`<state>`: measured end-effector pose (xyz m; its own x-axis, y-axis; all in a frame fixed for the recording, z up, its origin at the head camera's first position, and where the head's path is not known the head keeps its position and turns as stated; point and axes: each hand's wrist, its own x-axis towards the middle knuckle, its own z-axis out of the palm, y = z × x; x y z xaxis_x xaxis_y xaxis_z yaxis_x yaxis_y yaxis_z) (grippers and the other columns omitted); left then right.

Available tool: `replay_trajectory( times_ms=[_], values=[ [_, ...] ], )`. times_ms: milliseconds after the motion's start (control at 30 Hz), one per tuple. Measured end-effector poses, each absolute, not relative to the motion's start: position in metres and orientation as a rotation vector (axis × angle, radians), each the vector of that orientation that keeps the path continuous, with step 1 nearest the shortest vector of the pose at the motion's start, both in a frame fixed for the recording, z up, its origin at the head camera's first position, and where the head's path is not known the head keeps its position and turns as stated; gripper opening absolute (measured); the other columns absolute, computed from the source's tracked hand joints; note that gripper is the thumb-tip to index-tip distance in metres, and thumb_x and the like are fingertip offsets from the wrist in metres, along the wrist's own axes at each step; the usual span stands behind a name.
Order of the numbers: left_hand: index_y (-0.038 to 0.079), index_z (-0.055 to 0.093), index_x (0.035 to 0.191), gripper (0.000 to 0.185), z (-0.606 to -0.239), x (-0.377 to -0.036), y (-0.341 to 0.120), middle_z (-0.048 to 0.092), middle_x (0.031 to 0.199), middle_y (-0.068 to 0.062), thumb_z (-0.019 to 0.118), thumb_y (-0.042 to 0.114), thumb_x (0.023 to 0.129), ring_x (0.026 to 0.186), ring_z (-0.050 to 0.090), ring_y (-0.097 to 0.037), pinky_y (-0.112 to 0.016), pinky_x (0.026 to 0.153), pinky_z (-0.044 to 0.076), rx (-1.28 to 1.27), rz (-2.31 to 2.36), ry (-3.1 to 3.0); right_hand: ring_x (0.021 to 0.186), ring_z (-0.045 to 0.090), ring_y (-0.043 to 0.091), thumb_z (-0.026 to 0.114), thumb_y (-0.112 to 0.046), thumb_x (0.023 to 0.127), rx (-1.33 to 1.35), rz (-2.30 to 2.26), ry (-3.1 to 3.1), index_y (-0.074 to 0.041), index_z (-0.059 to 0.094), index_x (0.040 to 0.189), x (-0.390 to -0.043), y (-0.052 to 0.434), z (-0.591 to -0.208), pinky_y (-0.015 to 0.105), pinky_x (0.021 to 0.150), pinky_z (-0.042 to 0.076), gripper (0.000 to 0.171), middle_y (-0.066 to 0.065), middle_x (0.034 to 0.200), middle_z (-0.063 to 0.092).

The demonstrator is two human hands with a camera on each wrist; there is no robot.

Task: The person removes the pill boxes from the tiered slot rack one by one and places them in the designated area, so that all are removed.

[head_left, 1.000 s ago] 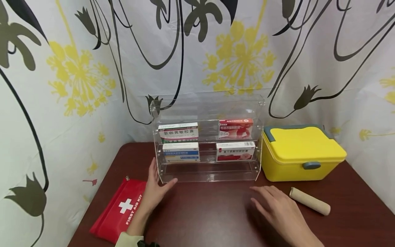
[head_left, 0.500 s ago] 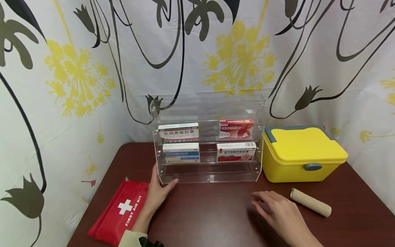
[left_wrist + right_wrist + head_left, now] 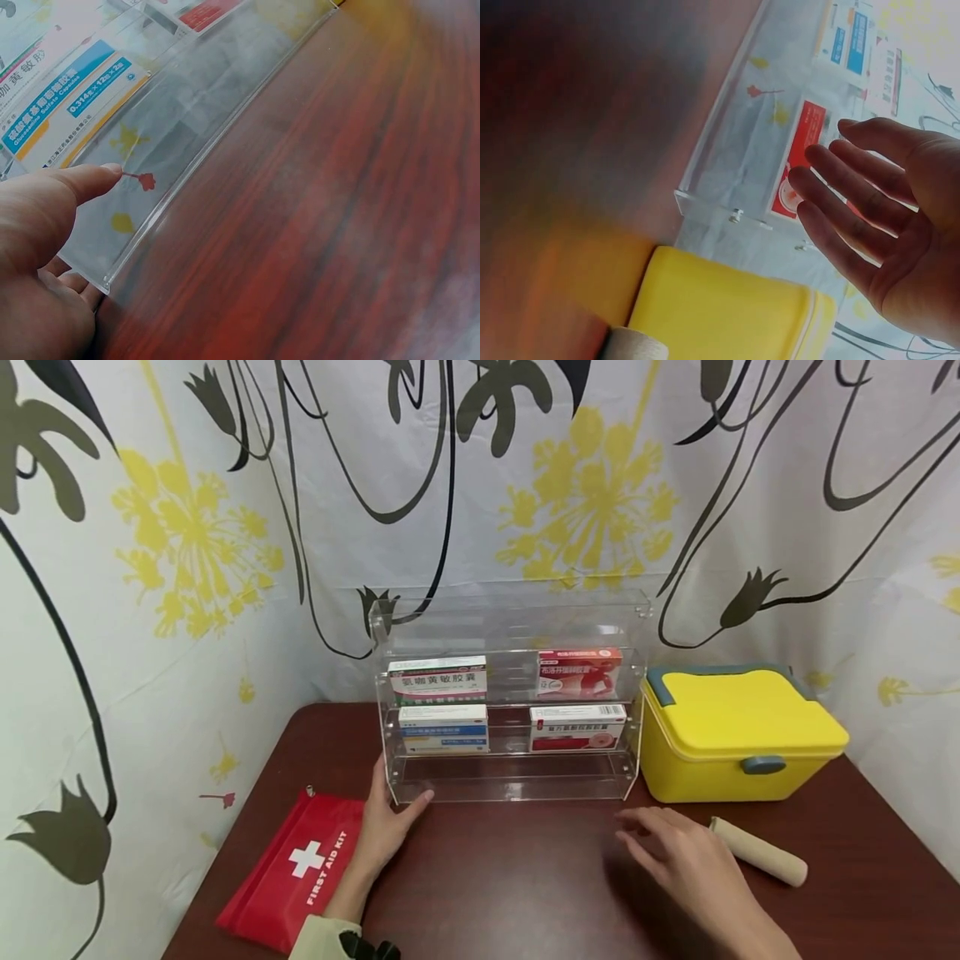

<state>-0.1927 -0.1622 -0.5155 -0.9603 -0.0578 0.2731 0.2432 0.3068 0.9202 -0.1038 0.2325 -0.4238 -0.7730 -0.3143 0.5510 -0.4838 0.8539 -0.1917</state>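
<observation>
A clear acrylic display rack (image 3: 510,787) stands on the table, with medicine boxes on its tiers. My left hand (image 3: 386,831) grips its lower left corner, the thumb in front and the fingers around the outer side, partly hidden. On the left are a white-and-green box (image 3: 438,681) and, below it, a blue-and-white box (image 3: 79,105). The right side carries a red box (image 3: 579,673) above a white-and-red box (image 3: 577,729). My right hand (image 3: 678,860) hovers over the table in front of the rack, fingers loosely bent, holding nothing.
A yellow lidded box (image 3: 738,752) with a grey handle stands right of the rack. In front of it lies a beige roll (image 3: 759,852), close to my right hand. A red first aid pouch (image 3: 288,877) lies beside my left forearm. Patterned cloth (image 3: 480,485) hangs behind the table.
My left hand has closed in against the rack's left side, its fingers now mostly behind the edge. The right hand has barely moved; the boxes keep their places.
</observation>
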Motion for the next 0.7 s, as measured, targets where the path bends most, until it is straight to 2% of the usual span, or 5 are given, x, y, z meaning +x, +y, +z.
replay_trajectory(
  times_ms=[133,333,533,700],
  values=[
    [0.027,0.019,0.156,0.095,-0.508,-0.189,-0.16,0.032,0.155,-0.006,0.08,0.018,0.083,0.138,0.035,-0.028,-0.053,0.109,0.03,-0.17,-1.687,-2.324,0.071,0.063,0.007,0.085,-0.016,0.075,0.577,0.456,-2.511,-0.018,0.072,0.099,-0.114,0.235,-0.415,0.031,0.058,0.053,0.027,-0.009,0.089,0.069],
    [0.009,0.021,0.155,0.091,-0.482,-0.176,-0.153,0.037,0.151,-0.019,0.078,0.006,0.084,0.134,0.039,-0.039,-0.055,0.107,0.032,-0.21,-1.694,-2.285,0.065,0.064,0.012,0.083,-0.015,0.076,0.557,0.467,-2.495,-0.014,0.072,0.103,-0.139,0.24,-0.395,0.033,0.054,0.051,0.029,-0.003,0.089,0.071],
    [0.009,0.023,0.154,0.09,-0.481,-0.174,-0.153,0.038,0.15,-0.019,0.078,0.005,0.083,0.134,0.039,-0.04,-0.055,0.107,0.032,-0.183,-1.7,-2.287,0.073,0.068,0.023,0.081,-0.018,0.082,0.513,0.501,-2.551,-0.009,0.071,0.109,-0.17,0.244,-0.368,0.042,0.061,0.056,0.03,0.007,0.095,0.072],
    [0.008,0.025,0.154,0.09,-0.484,-0.176,-0.152,0.042,0.147,-0.021,0.079,0.004,0.082,0.13,0.043,-0.043,-0.057,0.105,0.034,-0.198,-1.696,-2.254,0.073,0.067,0.025,0.08,-0.017,0.082,0.477,0.489,-2.582,-0.007,0.072,0.109,-0.187,0.242,-0.354,0.039,0.057,0.054,0.029,0.01,0.092,0.072]
  ],
)
